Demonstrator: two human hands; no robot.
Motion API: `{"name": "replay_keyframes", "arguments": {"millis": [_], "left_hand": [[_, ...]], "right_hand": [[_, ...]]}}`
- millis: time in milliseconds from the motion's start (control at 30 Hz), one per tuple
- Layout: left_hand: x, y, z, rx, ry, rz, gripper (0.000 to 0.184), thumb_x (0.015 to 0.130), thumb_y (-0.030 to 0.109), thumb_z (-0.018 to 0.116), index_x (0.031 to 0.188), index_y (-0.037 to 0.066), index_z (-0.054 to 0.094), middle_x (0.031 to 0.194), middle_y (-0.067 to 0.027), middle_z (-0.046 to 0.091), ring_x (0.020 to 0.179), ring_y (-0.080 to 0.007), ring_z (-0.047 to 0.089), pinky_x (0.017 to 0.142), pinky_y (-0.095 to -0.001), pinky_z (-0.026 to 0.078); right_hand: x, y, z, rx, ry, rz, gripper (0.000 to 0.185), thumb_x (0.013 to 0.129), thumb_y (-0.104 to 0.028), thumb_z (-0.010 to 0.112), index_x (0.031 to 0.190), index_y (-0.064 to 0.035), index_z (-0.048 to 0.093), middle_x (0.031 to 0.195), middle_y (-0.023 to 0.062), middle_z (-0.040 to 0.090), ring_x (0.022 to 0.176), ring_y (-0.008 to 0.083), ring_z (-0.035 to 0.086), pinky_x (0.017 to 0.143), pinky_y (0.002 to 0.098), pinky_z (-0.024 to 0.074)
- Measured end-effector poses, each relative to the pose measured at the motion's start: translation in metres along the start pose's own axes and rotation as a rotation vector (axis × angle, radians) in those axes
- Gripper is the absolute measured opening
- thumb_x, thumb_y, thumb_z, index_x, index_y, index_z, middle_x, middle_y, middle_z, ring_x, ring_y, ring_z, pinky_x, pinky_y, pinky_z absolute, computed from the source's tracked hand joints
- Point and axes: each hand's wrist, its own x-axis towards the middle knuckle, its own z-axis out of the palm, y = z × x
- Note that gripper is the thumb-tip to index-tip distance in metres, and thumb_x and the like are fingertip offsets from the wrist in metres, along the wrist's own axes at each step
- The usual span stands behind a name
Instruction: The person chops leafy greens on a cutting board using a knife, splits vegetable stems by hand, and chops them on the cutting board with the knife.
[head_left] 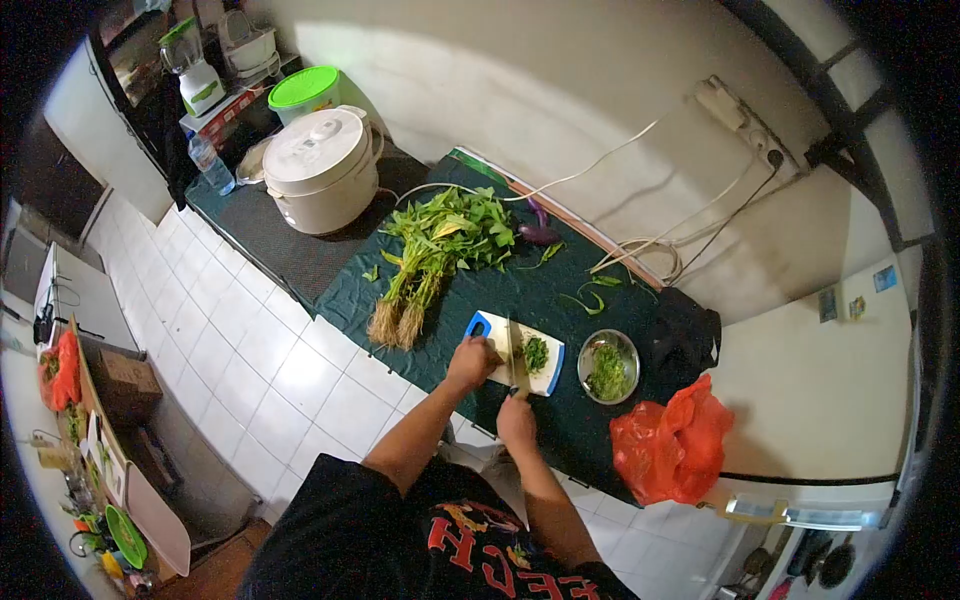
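A kitchen knife (pixel 517 352) is in my right hand (pixel 516 420), its blade standing across the middle of a white cutting board (pixel 545 380) with blue ends. To the right of the blade lies a small heap of chopped greens (pixel 536 353). My left hand (pixel 474 362) is at the board's left side, close to the blade, with its fingers curled. What those fingers hold, if anything, is too small to tell. Just right of the board stands a metal bowl (pixel 634 352) with cut light-green pieces (pixel 608 374) in it.
Leafy greens with roots (pixel 450 235) lie behind the board, near a purple eggplant (pixel 540 234). Green chilies (pixel 583 300) lie farther right. A red plastic bag (pixel 672 440) sits at the right edge. A rice cooker (pixel 325 170) and water bottle (pixel 210 163) stand at the left.
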Motion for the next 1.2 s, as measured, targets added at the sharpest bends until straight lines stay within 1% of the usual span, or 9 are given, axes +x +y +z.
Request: {"name": "replay_keyframes", "arguments": {"millis": [67,300,400,467,567,700,867,1033,1200], "left_hand": [[0.001,0.001,0.0,-0.029,0.027,-0.017,0.014,0.076,0.021,0.072,0.088,0.018,0.079,0.087,-0.0049,0.066,0.096,-0.0252,0.06,0.095,-0.0439,0.043],[0.004,0.002,0.005,-0.058,0.042,-0.076,0.017,0.072,0.019,0.072,0.087,0.018,0.079,0.09,-0.0046,0.069,0.099,-0.0246,0.061,0.095,-0.044,0.043],[0.005,0.004,0.007,0.018,-0.031,-0.129,0.018,0.072,0.018,0.071,0.088,0.018,0.079,0.091,-0.0047,0.07,0.099,-0.0246,0.061,0.097,-0.0432,0.043],[0.001,0.012,-0.005,-0.073,0.042,-0.164,0.015,0.073,0.02,0.071,0.086,0.017,0.078,0.09,-0.0044,0.07,0.098,-0.0245,0.061,0.094,-0.0424,0.044],[-0.002,-0.003,0.015,-0.065,0.106,-0.09,0.014,0.074,0.021,0.071,0.086,0.017,0.079,0.091,-0.0045,0.07,0.097,-0.0247,0.059,0.092,-0.0412,0.044],[-0.008,0.013,-0.012,-0.042,0.047,-0.102,0.015,0.075,0.019,0.071,0.087,0.018,0.079,0.092,-0.0054,0.069,0.096,-0.0267,0.058,0.091,-0.0409,0.045],[-0.01,0.002,0.011,-0.117,0.177,-0.075,0.012,0.075,0.018,0.072,0.085,0.018,0.079,0.09,-0.0072,0.066,0.095,-0.0296,0.058,0.087,-0.0413,0.047],[-0.006,0.01,-0.003,-0.071,0.113,-0.043,0.01,0.076,0.019,0.073,0.084,0.016,0.078,0.092,-0.0081,0.068,0.094,-0.0313,0.059,0.088,-0.0411,0.047],[-0.002,0.009,0.0,-0.035,0.033,-0.195,0.012,0.075,0.019,0.073,0.085,0.013,0.077,0.093,-0.0079,0.069,0.092,-0.0321,0.06,0.084,-0.0425,0.049]], "right_hand": [[0.012,-0.007,-0.012,-0.05,0.035,-0.129,0.041,0.102,-0.024,0.043,0.123,0.0112,0.037,0.089,0.0323,0.066,0.084,0.0455,0.067,0.071,0.0514,0.0564],[-0.012,-0.002,0.003,-0.038,-0.018,-0.022,0.041,0.103,-0.023,0.042,0.126,0.0106,0.038,0.094,0.0326,0.066,0.087,0.0476,0.066,0.077,0.052,0.0552],[-0.001,-0.01,-0.01,0.0,-0.045,-0.024,0.041,0.103,-0.023,0.041,0.126,0.0107,0.037,0.097,0.0326,0.066,0.09,0.0483,0.066,0.079,0.0531,0.054],[0.002,-0.024,-0.03,-0.022,-0.058,-0.021,0.04,0.103,-0.023,0.042,0.126,0.0103,0.038,0.097,0.0331,0.066,0.091,0.0485,0.065,0.079,0.0537,0.0536],[-0.003,-0.022,-0.03,-0.048,-0.06,-0.028,0.039,0.103,-0.023,0.042,0.124,0.0094,0.039,0.098,0.034,0.065,0.092,0.0488,0.065,0.08,0.0546,0.0532],[-0.013,-0.01,-0.001,-0.023,-0.045,0.02,0.038,0.102,-0.023,0.043,0.122,0.0089,0.039,0.098,0.0341,0.065,0.092,0.0481,0.065,0.079,0.0544,0.0535],[0.017,-0.021,-0.02,-0.049,-0.048,-0.029,0.041,0.102,-0.024,0.043,0.123,0.011,0.039,0.097,0.0303,0.067,0.092,0.0455,0.066,0.079,0.0516,0.0546],[-0.001,-0.016,-0.012,-0.052,-0.033,-0.038,0.039,0.102,-0.024,0.044,0.121,0.0109,0.042,0.097,0.0299,0.067,0.092,0.045,0.066,0.079,0.0508,0.0552],[0.005,-0.011,0.008,-0.017,0.035,-0.022,0.039,0.102,-0.024,0.045,0.12,0.011,0.043,0.094,0.0311,0.067,0.088,0.0452,0.067,0.075,0.0521,0.0556]]}}
